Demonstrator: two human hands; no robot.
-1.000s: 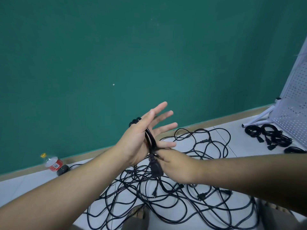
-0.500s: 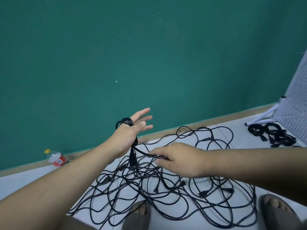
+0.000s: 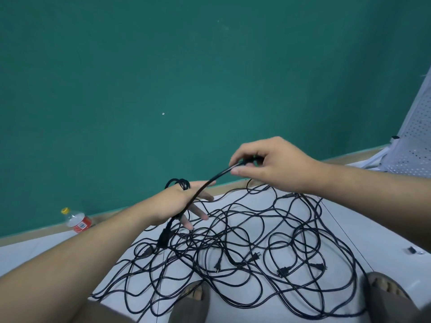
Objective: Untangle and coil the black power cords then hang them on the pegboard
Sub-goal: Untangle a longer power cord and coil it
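Two sandalled feet [image 3: 191,299] stand at the near edge of the white floor [image 3: 377,224], and right in front of them the tangle [image 3: 256,252] of black power cords sprawls in overlapping loops, with plugs poking out here and there, so most of the job is not yet done. Above its left side the left hand [image 3: 177,206] has dipped lower than half a second ago, its fingers [image 3: 198,213] straight and spread toward the floor, gripping nothing. The coil [image 3: 178,183] is simply looped round the hand, and a plug [image 3: 164,237] dangles beneath it. The bigger change is the right hand [image 3: 272,164]. It was low over the tangle beside the left wrist, and it has now risen up and away to the right, thumb and fingertips pinching one cord [image 3: 210,183] so that it arcs tight from there down across the left hand to that plug. Where the cord runs on past the right hand I cannot tell. To me this looks like slack being drawn out for the next wrap onto the coil, with hanging a good way off. Farther back a plastic bottle [image 3: 77,220] lies against the skirting, the white pegboard [image 3: 417,145] leans at the far right, well apart from both hands, and the green wall [image 3: 163,66] closes the room.
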